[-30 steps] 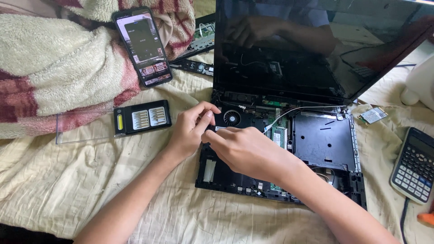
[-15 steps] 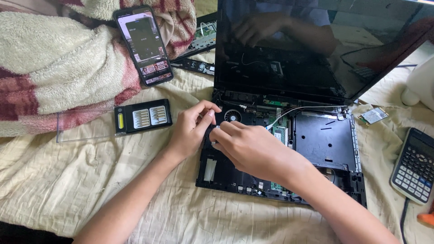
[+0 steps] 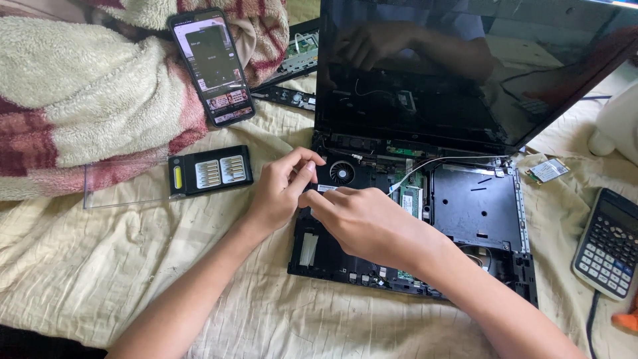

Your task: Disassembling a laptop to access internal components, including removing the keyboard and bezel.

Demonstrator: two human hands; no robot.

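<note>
Two hands are being seen at work, one laptop, one phone, one bit case, one calculator.

The opened laptop base (image 3: 475, 213) is being rested on a cream bedsheet (image 3: 100, 266), keyboard deck removed, its dark screen (image 3: 465, 66) being held upright at 12 o'clock. One round cooling fan (image 3: 342, 173) is being exposed at the base's upper left corner.

The left hand (image 3: 282, 193) is being held at the base's left edge, fingers curled, thumb and forefinger being brought close together at the casing beside the fan. Whether anything is being pinched there cannot be told. The right hand (image 3: 362, 223) is being laid across the base from 5 o'clock, fingers loosely bent, the forefinger tip being pressed toward a small white label (image 3: 327, 188) just below the fan. No held object is being shown; the grip cannot be told.

The fan is lying at 12 o'clock from the right fingertips and at 3 o'clock from the left fingertips, just beside both.

One black bit case (image 3: 210, 171) with two rows of silver bits is lying at 9 o'clock from the left hand, near it. One phone (image 3: 211, 65), screen lit, is being propped on a fleece blanket (image 3: 86, 100) at 11 o'clock. One calculator (image 3: 608, 242) is lying at 3 o'clock, well apart. One small circuit card (image 3: 548, 170) is lying by the hinge at 2 o'clock.
</note>
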